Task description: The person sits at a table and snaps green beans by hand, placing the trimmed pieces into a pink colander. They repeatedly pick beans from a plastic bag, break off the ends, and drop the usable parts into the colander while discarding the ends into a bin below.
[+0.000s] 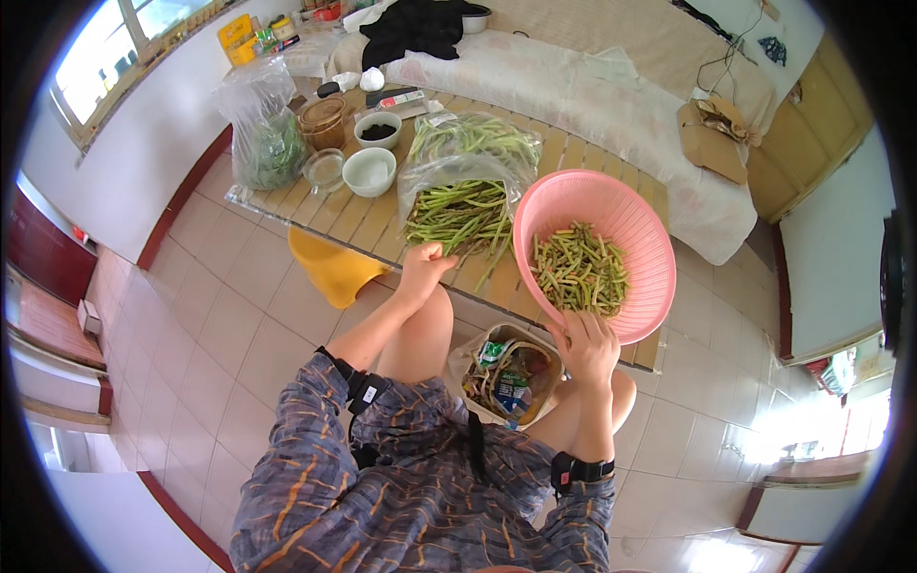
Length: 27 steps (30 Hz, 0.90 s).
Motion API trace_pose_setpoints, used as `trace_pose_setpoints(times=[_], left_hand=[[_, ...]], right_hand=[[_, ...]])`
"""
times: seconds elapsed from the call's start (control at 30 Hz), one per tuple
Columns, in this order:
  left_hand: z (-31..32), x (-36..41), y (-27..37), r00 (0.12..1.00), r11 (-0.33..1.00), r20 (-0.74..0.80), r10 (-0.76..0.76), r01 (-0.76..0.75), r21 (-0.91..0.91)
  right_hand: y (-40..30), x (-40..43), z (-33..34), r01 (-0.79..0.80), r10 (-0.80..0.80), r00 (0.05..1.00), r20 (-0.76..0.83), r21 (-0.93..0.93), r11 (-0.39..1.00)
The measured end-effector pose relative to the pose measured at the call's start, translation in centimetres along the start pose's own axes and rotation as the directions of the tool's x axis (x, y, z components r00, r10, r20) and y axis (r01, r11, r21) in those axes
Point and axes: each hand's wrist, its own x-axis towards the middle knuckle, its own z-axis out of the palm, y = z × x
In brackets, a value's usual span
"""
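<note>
My left hand [426, 271] is curled at the table's front edge, just before a bunch of long green beans [458, 211] in an open clear plastic bag. Whether anything is between its fingers is hidden. My right hand [589, 349] reaches over the near rim of a pink plastic colander [648, 286], its fingertips at a pile of short bean pieces [580, 268]. What those fingers may hold cannot be made out. Behind the open bag lies another clear bag [476, 140] of long beans. A few loose beans [491, 268] lie between the bag and the colander.
Between my knees stands a lined waste bin [548, 358] with wrappers. On the slatted table [308, 209] stand white bowls [370, 172], a glass cup [324, 170], a brown jar [322, 123] and a bag of greens [276, 147]. A yellow stool [333, 268] is partly underneath.
</note>
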Motion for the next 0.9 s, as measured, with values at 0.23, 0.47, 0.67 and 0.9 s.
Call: trace_pose_setpoints(times=[0.23,0.47,0.67,0.9], left_hand=[[-0.9,0.1,0.4,0.993,0.981,0.047,-0.109,0.115,-0.156],[0.9,2.9,-0.9,0.907,0.771,0.317,0.276,-0.406,0.491],[3.4,6.9,-1.8,0.874,0.272,0.477,0.095,-0.483,0.832],[3.3,7.0,-1.4,0.889,0.406,0.445,0.108,-0.448,0.796]], right_hand=[[-0.5,-2.0,-1.9,-0.02,0.021,1.0,0.007,-0.044,0.999],[-0.6,-4.5,-2.9,-0.029,0.032,0.987,-0.16,0.021,0.999],[0.6,-7.6,-1.8,-0.155,0.185,0.959,-0.216,0.149,0.977],[0.0,-8.2,-1.7,-0.09,0.104,0.946,-0.306,0.062,0.994]])
